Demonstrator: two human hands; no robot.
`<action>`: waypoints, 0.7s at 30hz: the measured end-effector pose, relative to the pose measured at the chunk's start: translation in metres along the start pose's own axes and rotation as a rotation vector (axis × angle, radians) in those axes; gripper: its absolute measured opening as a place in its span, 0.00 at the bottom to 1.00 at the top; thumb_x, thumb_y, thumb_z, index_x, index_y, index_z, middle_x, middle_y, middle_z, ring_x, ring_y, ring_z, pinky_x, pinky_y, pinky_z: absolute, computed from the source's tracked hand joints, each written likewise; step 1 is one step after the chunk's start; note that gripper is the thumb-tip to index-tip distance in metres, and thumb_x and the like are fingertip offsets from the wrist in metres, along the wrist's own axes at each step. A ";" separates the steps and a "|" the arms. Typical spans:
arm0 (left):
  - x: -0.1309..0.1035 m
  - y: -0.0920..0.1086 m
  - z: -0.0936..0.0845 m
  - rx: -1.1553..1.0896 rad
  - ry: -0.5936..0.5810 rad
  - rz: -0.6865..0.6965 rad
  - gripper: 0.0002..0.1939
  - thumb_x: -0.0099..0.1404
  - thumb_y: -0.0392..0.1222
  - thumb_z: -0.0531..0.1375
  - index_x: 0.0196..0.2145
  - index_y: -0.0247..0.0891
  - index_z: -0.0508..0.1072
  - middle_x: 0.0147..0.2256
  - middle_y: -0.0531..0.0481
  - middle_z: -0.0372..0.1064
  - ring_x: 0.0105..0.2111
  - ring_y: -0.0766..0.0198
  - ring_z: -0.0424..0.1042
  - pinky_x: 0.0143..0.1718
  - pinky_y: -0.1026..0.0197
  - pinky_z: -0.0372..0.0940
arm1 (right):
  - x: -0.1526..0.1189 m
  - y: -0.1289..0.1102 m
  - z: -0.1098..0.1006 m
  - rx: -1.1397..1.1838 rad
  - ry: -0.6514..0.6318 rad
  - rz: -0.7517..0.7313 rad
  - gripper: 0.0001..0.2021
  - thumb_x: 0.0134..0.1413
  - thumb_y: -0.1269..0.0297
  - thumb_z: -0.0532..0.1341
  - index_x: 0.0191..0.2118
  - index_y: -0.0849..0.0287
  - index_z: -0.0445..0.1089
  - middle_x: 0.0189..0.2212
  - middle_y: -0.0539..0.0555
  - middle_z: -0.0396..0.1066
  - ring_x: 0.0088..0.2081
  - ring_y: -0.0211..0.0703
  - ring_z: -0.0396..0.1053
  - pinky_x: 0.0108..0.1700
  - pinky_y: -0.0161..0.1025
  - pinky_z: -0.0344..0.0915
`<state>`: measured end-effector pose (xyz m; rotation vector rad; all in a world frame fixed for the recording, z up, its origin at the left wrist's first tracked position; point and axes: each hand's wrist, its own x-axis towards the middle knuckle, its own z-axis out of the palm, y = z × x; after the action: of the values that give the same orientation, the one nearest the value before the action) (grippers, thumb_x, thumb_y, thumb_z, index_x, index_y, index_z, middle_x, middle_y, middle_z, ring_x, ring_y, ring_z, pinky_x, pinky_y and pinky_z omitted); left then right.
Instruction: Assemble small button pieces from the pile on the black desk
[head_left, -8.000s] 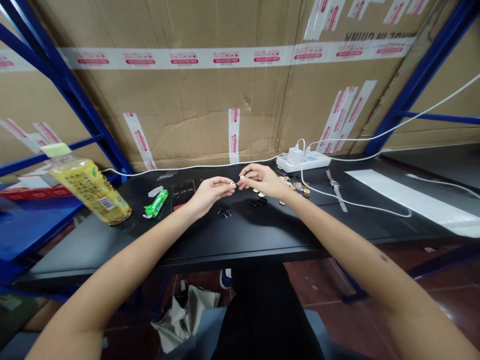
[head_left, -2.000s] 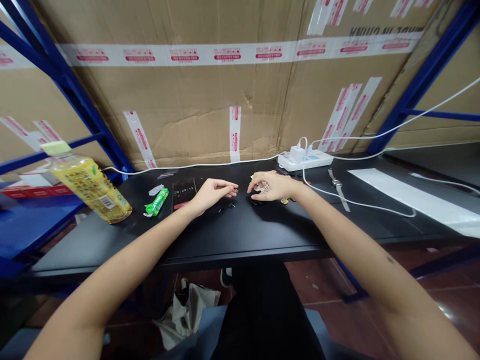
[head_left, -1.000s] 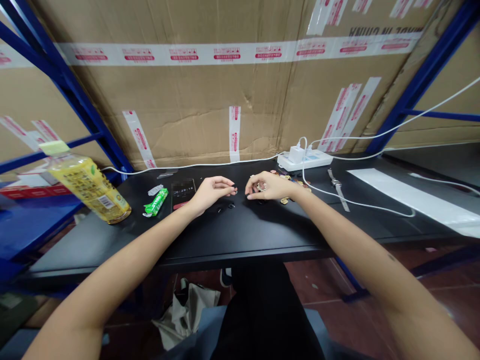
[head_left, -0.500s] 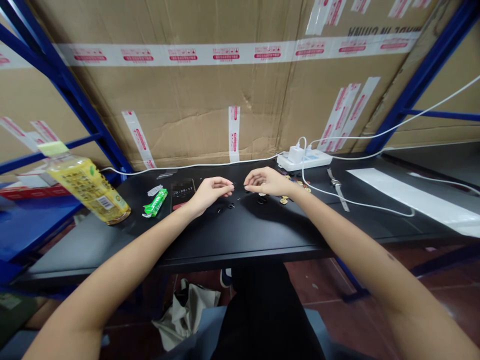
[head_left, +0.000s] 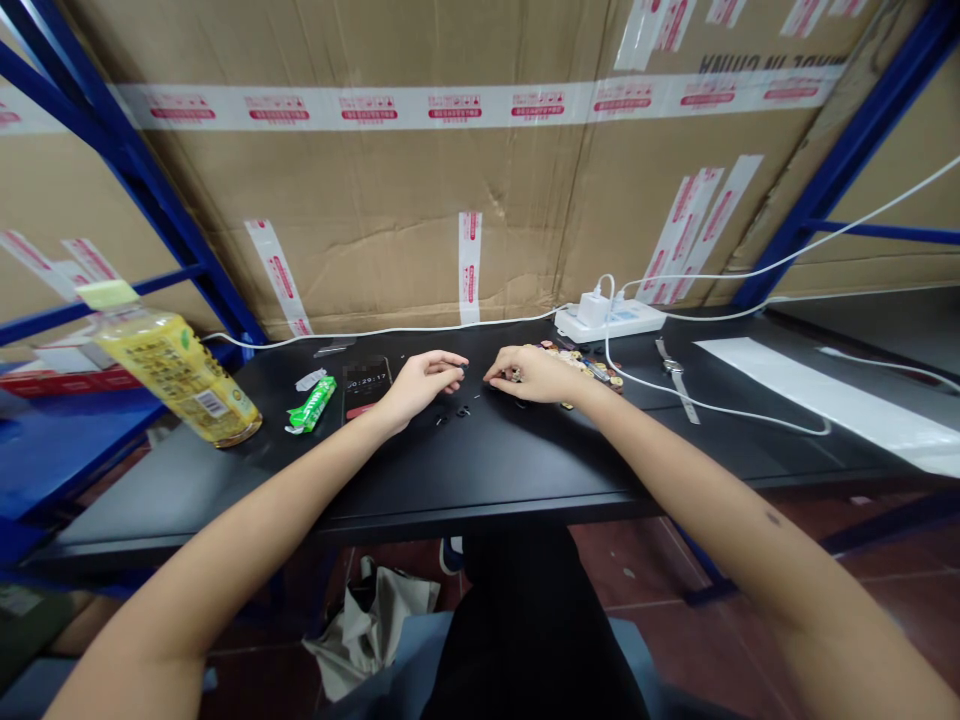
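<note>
Left hand (head_left: 421, 388) pinches small dark piece (head_left: 463, 367) at fingertips, back from front edge of table (head_left: 517, 465); right hand (head_left: 534, 375) near, grip unclear.

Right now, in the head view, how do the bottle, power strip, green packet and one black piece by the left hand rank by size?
As they look, largest first:
Bottle
Power strip
Green packet
Black piece by the left hand
</note>
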<state>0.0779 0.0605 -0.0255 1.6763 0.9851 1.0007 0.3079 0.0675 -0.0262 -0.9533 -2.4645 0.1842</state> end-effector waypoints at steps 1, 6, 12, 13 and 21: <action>0.000 -0.001 0.000 0.000 0.003 0.002 0.16 0.57 0.43 0.64 0.42 0.33 0.75 0.30 0.49 0.72 0.31 0.67 0.69 0.36 0.61 0.65 | 0.000 -0.003 0.001 -0.002 0.012 -0.016 0.11 0.57 0.66 0.59 0.42 0.59 0.77 0.38 0.57 0.73 0.36 0.39 0.69 0.41 0.36 0.64; 0.001 -0.003 -0.001 0.029 0.002 0.029 0.16 0.57 0.43 0.64 0.42 0.33 0.75 0.31 0.48 0.73 0.30 0.67 0.69 0.37 0.61 0.65 | 0.003 -0.019 0.007 -0.033 -0.049 -0.095 0.11 0.57 0.65 0.60 0.43 0.59 0.77 0.39 0.57 0.72 0.39 0.41 0.70 0.44 0.38 0.65; 0.002 -0.001 0.000 0.038 0.014 0.026 0.16 0.56 0.43 0.65 0.41 0.33 0.75 0.30 0.48 0.73 0.30 0.66 0.70 0.37 0.61 0.65 | 0.006 -0.024 0.012 -0.034 -0.078 -0.130 0.09 0.57 0.71 0.59 0.39 0.60 0.77 0.38 0.56 0.73 0.39 0.40 0.70 0.46 0.38 0.65; 0.002 -0.001 0.000 0.038 0.014 0.026 0.16 0.56 0.43 0.65 0.41 0.33 0.75 0.30 0.48 0.73 0.30 0.66 0.70 0.37 0.61 0.65 | 0.006 -0.024 0.013 -0.040 -0.077 -0.128 0.09 0.57 0.72 0.58 0.38 0.61 0.76 0.37 0.56 0.73 0.39 0.40 0.70 0.46 0.37 0.65; 0.000 0.001 0.001 0.050 0.007 0.030 0.16 0.56 0.43 0.65 0.40 0.33 0.76 0.30 0.48 0.73 0.30 0.65 0.70 0.37 0.60 0.65 | 0.007 -0.026 0.018 -0.185 -0.079 -0.121 0.10 0.60 0.72 0.55 0.39 0.63 0.74 0.38 0.58 0.73 0.40 0.44 0.70 0.46 0.40 0.64</action>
<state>0.0787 0.0604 -0.0249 1.7339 0.9995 1.0098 0.2790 0.0542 -0.0319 -0.8823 -2.6390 -0.0488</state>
